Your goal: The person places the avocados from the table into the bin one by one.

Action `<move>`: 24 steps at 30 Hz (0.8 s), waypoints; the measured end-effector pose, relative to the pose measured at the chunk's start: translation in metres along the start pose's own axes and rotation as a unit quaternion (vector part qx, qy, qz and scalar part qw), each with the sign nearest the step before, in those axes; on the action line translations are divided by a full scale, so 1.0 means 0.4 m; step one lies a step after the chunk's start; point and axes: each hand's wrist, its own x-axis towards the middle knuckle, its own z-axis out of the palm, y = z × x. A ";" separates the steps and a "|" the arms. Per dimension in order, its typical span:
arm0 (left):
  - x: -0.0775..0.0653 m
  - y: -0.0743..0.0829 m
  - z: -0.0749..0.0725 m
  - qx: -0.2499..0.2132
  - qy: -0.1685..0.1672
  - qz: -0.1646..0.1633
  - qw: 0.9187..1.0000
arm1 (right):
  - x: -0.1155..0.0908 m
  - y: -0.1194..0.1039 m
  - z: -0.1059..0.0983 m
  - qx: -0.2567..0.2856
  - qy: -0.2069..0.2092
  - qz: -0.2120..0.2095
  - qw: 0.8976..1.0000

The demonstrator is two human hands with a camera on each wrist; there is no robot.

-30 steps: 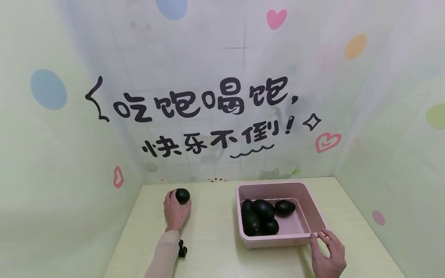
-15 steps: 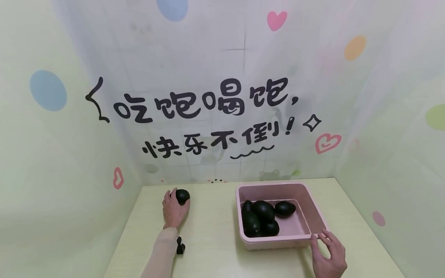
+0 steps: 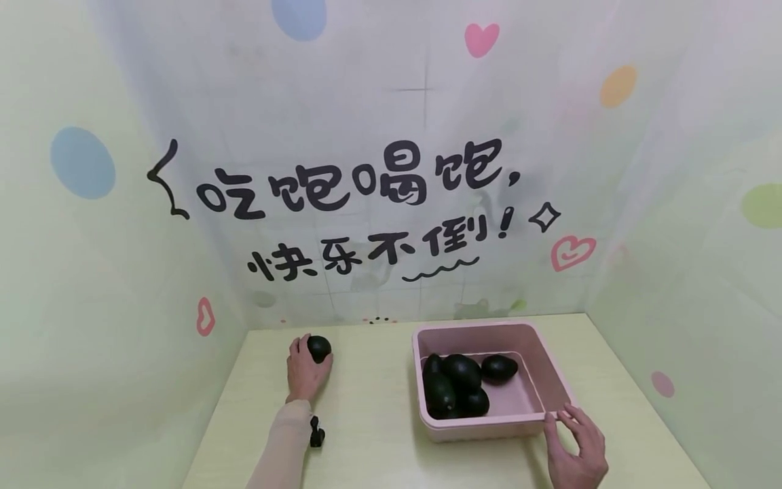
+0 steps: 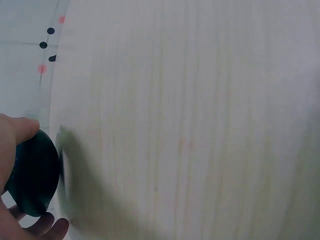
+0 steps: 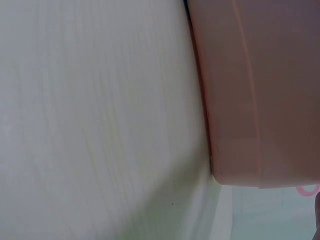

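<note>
At the back left of the table, my left hand grips a dark green avocado. The left wrist view shows that avocado between thumb and fingers, close to the tabletop; whether it touches the surface I cannot tell. My right hand pinches the rim at the near right corner of a pink plastic bin. Inside the bin, several dark avocados bunch on the left, and a separate one lies toward the back. The right wrist view has the bin's outer wall, with only a sliver of hand at the edge.
Pale wood-grain tabletop lies between the left hand and the bin. A back wall sheet with black lettering and coloured shapes borders the table, with side sheets left and right. A small black device sits at the left wrist.
My left hand stays around the avocado, with only a slight shift of hand and wrist. The right hand and bin hold their places; the head view has tilted a little.
</note>
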 end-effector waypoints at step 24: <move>-0.027 -0.009 -0.027 -0.017 -0.002 -0.014 1.000 | 0.013 -0.042 0.002 0.002 -0.005 0.000 1.000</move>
